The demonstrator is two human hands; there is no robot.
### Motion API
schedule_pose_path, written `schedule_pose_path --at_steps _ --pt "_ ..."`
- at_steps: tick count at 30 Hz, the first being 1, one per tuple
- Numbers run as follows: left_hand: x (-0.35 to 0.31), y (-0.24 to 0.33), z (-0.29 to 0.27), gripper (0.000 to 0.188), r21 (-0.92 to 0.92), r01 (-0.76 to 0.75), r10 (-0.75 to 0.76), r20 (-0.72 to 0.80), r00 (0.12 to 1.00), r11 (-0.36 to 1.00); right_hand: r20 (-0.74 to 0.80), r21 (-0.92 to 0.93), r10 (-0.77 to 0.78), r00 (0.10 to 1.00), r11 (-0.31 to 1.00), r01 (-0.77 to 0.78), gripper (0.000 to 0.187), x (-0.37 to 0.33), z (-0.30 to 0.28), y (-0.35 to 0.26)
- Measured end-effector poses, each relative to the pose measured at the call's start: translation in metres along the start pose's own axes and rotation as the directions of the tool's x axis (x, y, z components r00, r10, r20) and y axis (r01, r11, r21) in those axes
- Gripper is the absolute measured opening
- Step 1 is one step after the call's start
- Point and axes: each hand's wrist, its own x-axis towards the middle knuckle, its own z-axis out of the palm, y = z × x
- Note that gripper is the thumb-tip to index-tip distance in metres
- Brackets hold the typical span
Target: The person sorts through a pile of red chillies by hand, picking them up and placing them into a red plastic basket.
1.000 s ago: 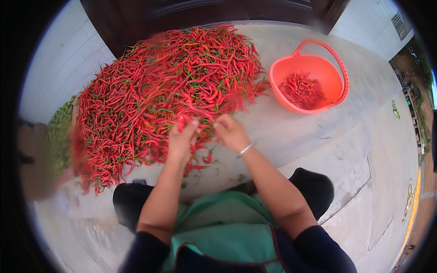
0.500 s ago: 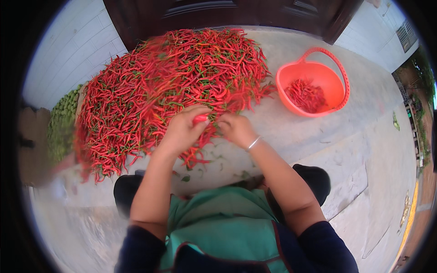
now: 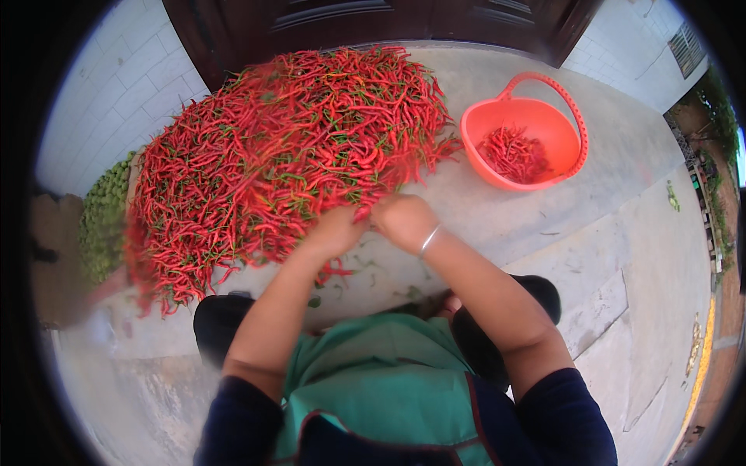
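Observation:
My left hand (image 3: 339, 231) is closed at the near edge of a large heap of red chili peppers (image 3: 311, 132) with green stems. A red chili pepper (image 3: 362, 213) shows at its fingertips, between the two hands. My right hand (image 3: 404, 223), with a silver bangle (image 3: 429, 240) on the wrist, is closed right beside it, fingertips meeting those of the left. What the right fingers pinch is hidden behind the hand. Blur softens both hands.
A coral-red handled basket (image 3: 528, 177) holding some red chilies stands right of the heap. Green produce (image 3: 109, 210) is piled at the left. Beyond is a dark brown door (image 3: 334, 23). Loose green bits (image 3: 412, 293) lie on the concrete floor before my knees.
My left hand has moved slightly down and right, turning so less of the pepper in it shows. The right hand has shifted slightly right, its fingers curled in. The view has shifted a little.

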Motion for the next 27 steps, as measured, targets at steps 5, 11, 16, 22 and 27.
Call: schedule_pose_path --at_steps 5,11,16,22,27 --pt "0.003 0.0 0.023 0.013 -0.783 0.15 -0.235 0.005 0.972 0.604 -0.165 0.242 0.293 0.942 0.938 -0.249 0.014 0.007 0.014 0.005" --pt "-0.005 -0.005 0.016 0.023 -0.741 0.004 -0.067 -0.056 0.996 0.671 0.326 0.917 0.4 0.857 0.088 -0.39 0.024 0.007 -0.027 0.018" --pt "0.001 -0.014 0.039 0.021 -0.906 0.098 0.031 0.121 0.992 0.411 0.307 0.951 0.394 0.866 -0.166 -0.262 0.026 0.006 -0.024 0.02" --pt "0.012 -0.056 0.066 0.012 -0.872 0.408 -0.408 0.28 0.869 0.272 0.381 0.468 0.324 0.866 0.74 -0.483 0.021 -0.063 0.038 0.053" --pt "0.075 -0.033 0.109 0.017 -0.847 0.523 -0.283 0.482 0.829 0.09 0.435 0.476 0.391 0.811 0.665 -0.576 0.02 -0.099 0.082 0.046"
